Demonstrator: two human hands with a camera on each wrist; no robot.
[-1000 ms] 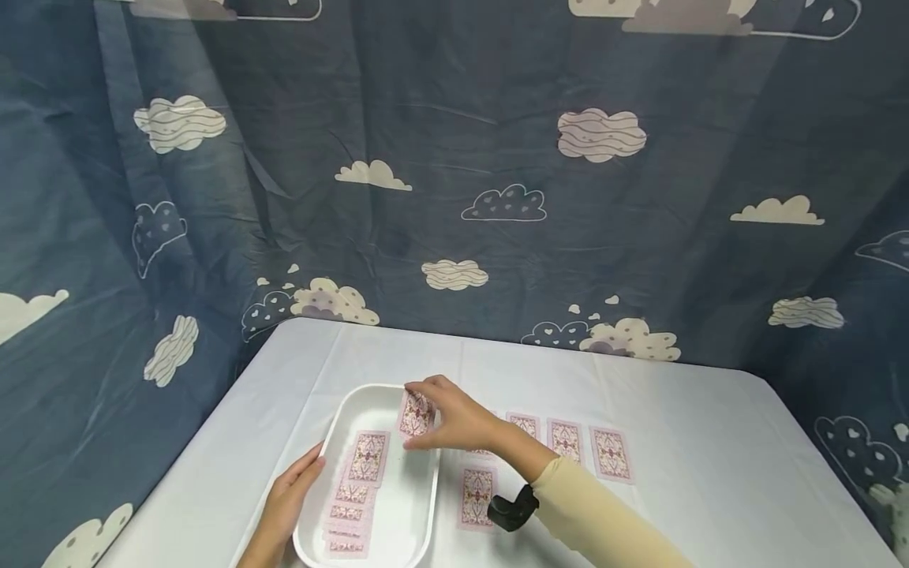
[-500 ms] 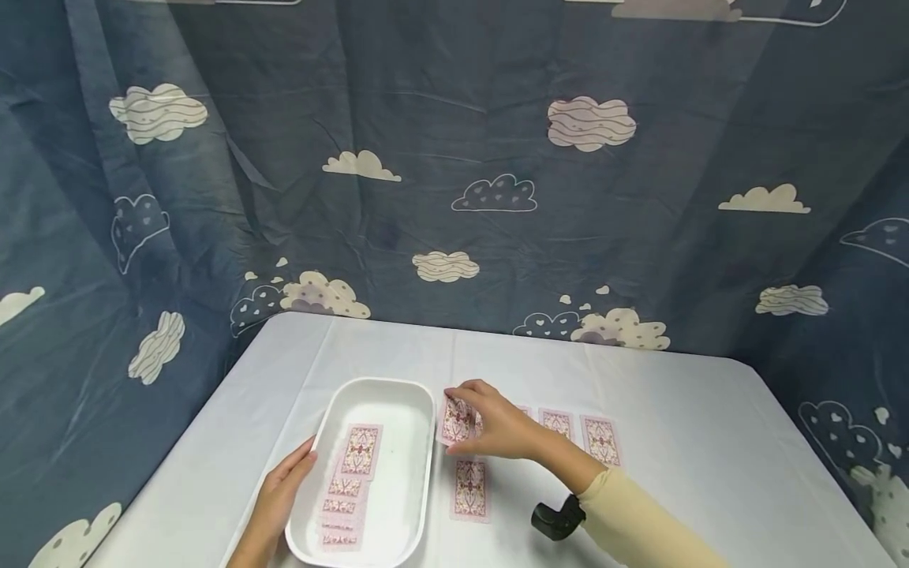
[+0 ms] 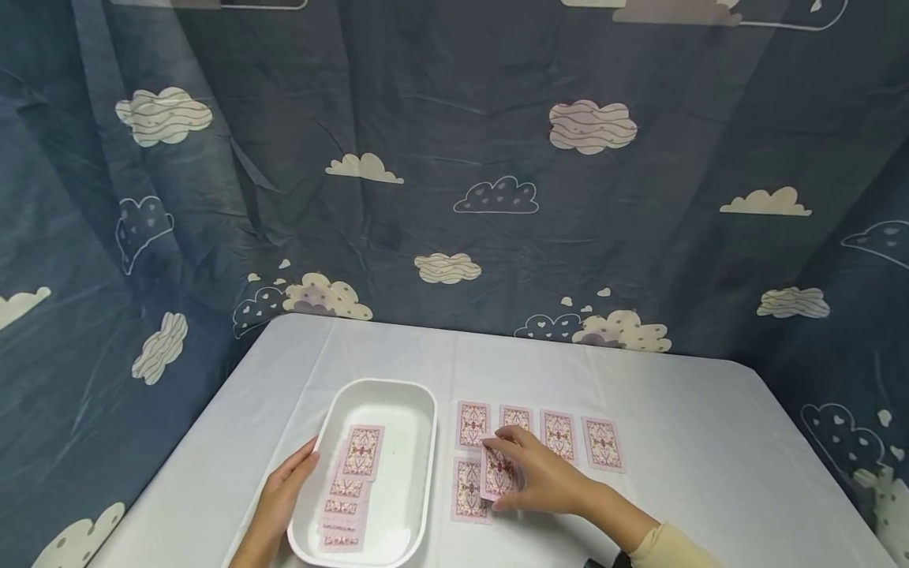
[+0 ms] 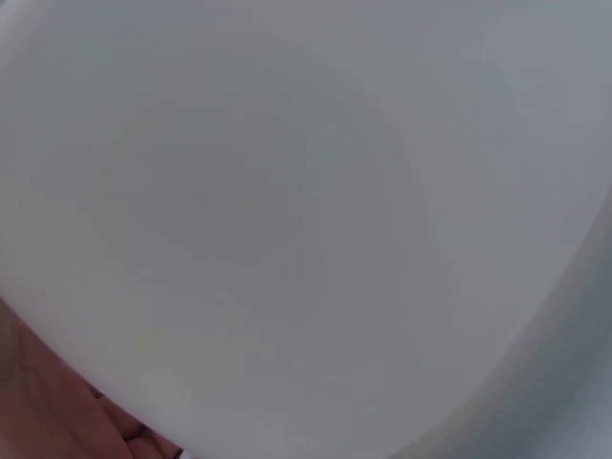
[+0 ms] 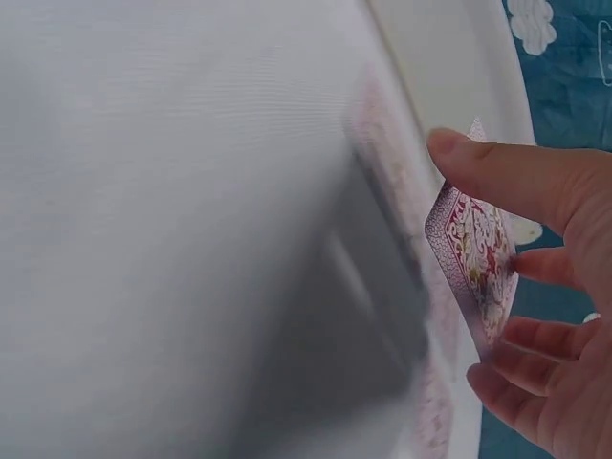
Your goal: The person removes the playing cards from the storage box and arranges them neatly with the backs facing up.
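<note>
My right hand (image 3: 543,477) holds one playing card (image 3: 499,472) by its edges, thumb at the near end and fingers at the far end. In the head view that card overlaps the right side of a face-down card (image 3: 469,491) in the near row. The right wrist view shows the held card (image 5: 478,249) tilted between thumb and fingers, its red-patterned back showing. My left hand (image 3: 284,489) grips the left rim of a white tray (image 3: 432,442). Inside the tray an overlapping column of face-down cards (image 3: 362,452) lies along the left side. The tray's wall (image 4: 287,210) fills the left wrist view.
A far row of face-down cards, from the left card (image 3: 473,424) to the right card (image 3: 604,443), lies on the white-clothed table (image 3: 682,442). A dark blue cloud-print curtain (image 3: 398,229) hangs behind and at both sides.
My right hand has carried the card out from over the tray, rightward and then nearer to me, beside the near-row card. The left hand still holds the tray rim.
</note>
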